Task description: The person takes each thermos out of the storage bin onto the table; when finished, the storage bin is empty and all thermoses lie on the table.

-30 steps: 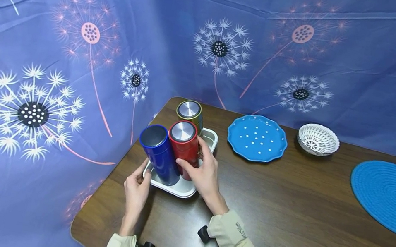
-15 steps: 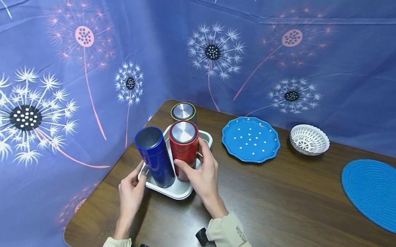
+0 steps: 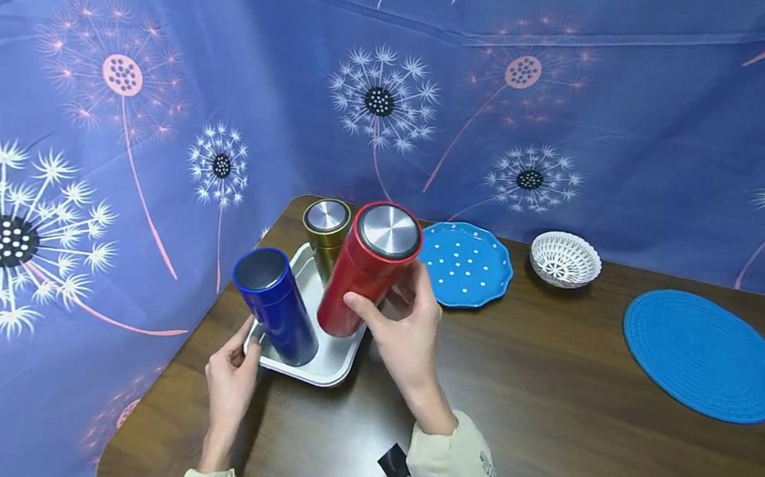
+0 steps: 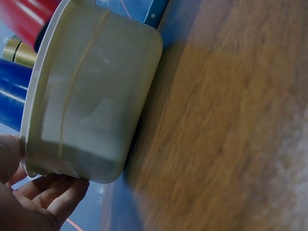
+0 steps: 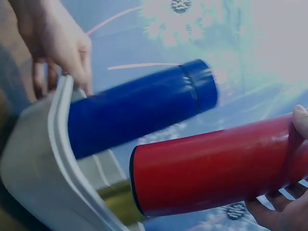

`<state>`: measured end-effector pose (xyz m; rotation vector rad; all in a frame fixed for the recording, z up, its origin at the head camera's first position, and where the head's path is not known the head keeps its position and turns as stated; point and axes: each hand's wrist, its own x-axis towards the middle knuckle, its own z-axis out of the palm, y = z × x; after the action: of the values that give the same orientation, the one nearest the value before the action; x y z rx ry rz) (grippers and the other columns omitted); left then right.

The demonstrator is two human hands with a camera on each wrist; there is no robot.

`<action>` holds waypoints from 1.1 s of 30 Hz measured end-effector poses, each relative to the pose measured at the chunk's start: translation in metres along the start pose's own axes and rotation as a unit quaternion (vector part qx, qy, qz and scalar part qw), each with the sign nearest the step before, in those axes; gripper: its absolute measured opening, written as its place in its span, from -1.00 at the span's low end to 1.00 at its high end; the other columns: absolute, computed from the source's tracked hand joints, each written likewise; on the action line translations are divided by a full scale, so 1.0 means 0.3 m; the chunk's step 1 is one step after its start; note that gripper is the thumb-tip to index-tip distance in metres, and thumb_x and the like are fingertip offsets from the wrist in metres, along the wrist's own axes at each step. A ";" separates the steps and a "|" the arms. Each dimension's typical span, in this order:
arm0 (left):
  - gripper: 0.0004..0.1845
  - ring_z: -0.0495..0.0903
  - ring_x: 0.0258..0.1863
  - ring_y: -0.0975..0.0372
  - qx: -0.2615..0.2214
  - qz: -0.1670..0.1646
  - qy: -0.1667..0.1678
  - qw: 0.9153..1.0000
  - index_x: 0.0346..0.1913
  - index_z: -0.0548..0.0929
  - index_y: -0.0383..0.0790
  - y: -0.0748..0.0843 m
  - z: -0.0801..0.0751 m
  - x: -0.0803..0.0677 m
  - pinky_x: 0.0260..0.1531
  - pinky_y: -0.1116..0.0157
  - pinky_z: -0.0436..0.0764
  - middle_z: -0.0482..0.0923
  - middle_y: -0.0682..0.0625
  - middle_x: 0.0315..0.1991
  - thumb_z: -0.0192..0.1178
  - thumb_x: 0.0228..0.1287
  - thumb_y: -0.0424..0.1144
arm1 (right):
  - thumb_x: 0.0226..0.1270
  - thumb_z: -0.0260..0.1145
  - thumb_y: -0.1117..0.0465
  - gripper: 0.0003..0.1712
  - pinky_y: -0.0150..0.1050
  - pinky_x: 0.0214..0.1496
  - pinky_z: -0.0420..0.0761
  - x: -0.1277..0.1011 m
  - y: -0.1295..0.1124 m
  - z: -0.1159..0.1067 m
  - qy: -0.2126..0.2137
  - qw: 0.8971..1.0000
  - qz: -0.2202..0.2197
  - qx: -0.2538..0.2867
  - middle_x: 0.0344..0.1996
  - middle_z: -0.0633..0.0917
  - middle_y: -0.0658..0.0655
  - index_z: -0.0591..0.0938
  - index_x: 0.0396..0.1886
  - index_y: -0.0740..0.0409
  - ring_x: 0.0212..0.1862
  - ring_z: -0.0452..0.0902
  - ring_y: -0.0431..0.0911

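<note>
Dandelion-print blue backdrop, brown desk (image 3: pixel 547 421). Right hand (image 3: pixel 407 330) grips the red canister (image 3: pixel 366 277), raised clear above the steel tray (image 3: pixel 331 357); left hand (image 3: pixel 230 376) pinches the tray's rim, steadying it.

We can make out only one piece of lettering: a small dark print on the cuff of the right sleeve (image 3: pixel 487 468), near the wrist in the head view. It is too small and too slanted for us to read any letter with certainty. We find no other words, labels, brands, numbers or signs anywhere else in the three views.
</note>
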<state>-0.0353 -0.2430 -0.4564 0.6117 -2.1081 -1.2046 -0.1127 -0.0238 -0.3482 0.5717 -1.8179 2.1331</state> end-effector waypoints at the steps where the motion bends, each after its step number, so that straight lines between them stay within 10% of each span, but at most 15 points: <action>1: -0.58 0.11 -0.75 0.50 0.001 -0.004 -0.001 1.000 0.15 0.66 -0.19 -0.001 0.000 0.000 -0.73 0.44 0.15 0.22 0.20 -0.74 0.11 0.23 -0.48 | -0.04 0.56 0.39 -0.22 -0.17 0.05 0.60 0.001 -0.012 -0.014 0.006 1.000 -0.002 -0.001 0.03 0.62 0.15 0.45 0.24 0.21 0.02 0.61 -0.04; 14: -0.58 0.17 -0.75 0.51 -0.001 -0.023 -0.013 1.000 0.17 0.65 -0.13 0.006 -0.007 -0.002 -0.72 0.42 0.16 0.25 0.24 -0.76 0.11 0.27 -0.43 | -0.08 0.55 0.48 -0.21 -0.34 0.01 0.59 -0.015 -0.036 -0.306 0.107 0.989 -0.034 -0.094 -0.01 0.65 0.10 0.49 0.23 0.17 -0.03 0.62 -0.11; 33: -0.59 0.12 -0.74 0.52 0.006 -0.013 0.000 1.000 0.14 0.67 -0.17 0.004 -0.005 -0.002 -0.68 0.40 0.14 0.19 0.29 -0.81 0.10 0.25 -0.45 | -0.08 0.59 0.37 -0.18 -0.52 -0.03 0.54 -0.061 0.057 -0.699 0.264 0.931 0.040 -0.250 0.01 0.61 -0.08 0.52 0.26 0.00 -0.06 0.60 -0.29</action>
<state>-0.0339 -0.2428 -0.4550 0.6462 -2.1142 -1.2072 -0.1286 0.1807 -0.3989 -0.1874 -1.9519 1.5463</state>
